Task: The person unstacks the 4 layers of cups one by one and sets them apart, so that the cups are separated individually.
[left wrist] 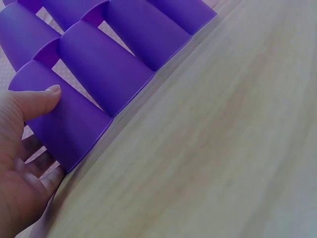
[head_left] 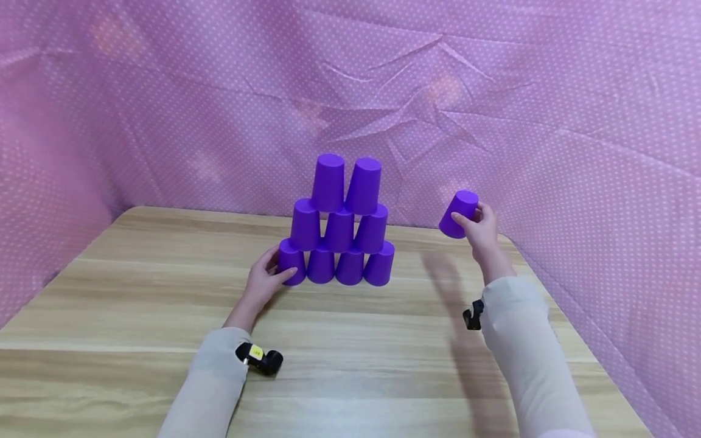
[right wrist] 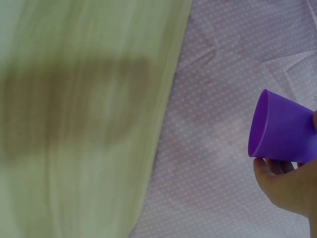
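1. The wooden worktop [head_left: 137, 292] spreads beneath everything, with pink dotted cloth [head_left: 219, 140] hanging past its left, far and right edges.
2. Toward the left, a pale sleeve [head_left: 205, 374] reaches in over the worktop, a small black camera [head_left: 269, 362] at its cuff.
3. The person's left hand [head_left: 261, 283] is beside the bottom row; its grip is closed about the end cup [head_left: 291, 261], thumb across the front and fingers behind.
4. That purple cup stands upside down at the left end of a pyramid of cups [head_left: 338, 232], which is nearer the far edge than the near one. Four form the base, three the middle row and two the top, all inverted.
5. Right of the pyramid, a long shadow [head_left: 465, 340] falls on the worktop.
6. Near the far right corner, a raised cup [head_left: 456, 218] is in the air, tilted, its mouth downward.
7. The right hand [head_left: 484, 234] has its grip clamped on that cup, thumb in front.
8. Another pale sleeve [head_left: 528, 340] follows, near the right edge.
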`<state>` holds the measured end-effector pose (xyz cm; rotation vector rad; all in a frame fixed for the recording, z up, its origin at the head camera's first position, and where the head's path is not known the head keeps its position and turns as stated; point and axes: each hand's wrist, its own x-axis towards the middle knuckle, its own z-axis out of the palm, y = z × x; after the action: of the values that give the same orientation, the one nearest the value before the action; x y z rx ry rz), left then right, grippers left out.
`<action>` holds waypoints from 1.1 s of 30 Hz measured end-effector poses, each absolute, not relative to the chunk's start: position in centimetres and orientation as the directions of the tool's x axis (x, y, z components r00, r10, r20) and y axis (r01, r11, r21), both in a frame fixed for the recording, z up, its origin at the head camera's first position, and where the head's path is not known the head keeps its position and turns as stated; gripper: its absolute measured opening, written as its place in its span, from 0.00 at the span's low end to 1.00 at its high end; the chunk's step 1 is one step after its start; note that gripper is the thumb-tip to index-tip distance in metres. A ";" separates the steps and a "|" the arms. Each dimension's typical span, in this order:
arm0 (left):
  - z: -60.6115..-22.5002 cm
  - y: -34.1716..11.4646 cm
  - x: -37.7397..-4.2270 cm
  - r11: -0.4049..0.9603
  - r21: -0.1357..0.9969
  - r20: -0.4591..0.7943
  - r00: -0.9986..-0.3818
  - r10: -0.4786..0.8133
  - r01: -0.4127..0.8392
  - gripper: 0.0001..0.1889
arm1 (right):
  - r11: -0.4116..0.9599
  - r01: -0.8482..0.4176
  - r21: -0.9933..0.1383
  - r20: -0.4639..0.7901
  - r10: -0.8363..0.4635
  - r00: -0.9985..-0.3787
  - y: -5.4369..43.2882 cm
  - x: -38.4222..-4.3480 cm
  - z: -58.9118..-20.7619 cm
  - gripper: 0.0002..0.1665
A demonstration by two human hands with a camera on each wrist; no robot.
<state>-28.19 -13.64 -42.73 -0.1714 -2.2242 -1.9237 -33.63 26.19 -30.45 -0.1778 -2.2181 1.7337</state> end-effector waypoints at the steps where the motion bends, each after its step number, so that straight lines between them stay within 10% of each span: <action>1: -42.8 -13.7 -28.2 0.146 0.966 0.220 -0.975 -0.038 0.213 0.33 | 0.252 -0.089 -0.964 0.163 0.290 -0.943 26.3 -33.6 -30.7 0.37; 33: -43.0 -13.5 -28.7 0.136 0.962 0.245 -0.969 -0.041 0.238 0.32 | 0.097 0.052 -0.994 -0.009 0.399 -0.917 29.2 -34.5 -36.3 0.39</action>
<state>-28.67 -13.52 -43.04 -0.1939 -2.1972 -1.9258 -34.50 29.24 -36.34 -0.4495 -2.1136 1.8973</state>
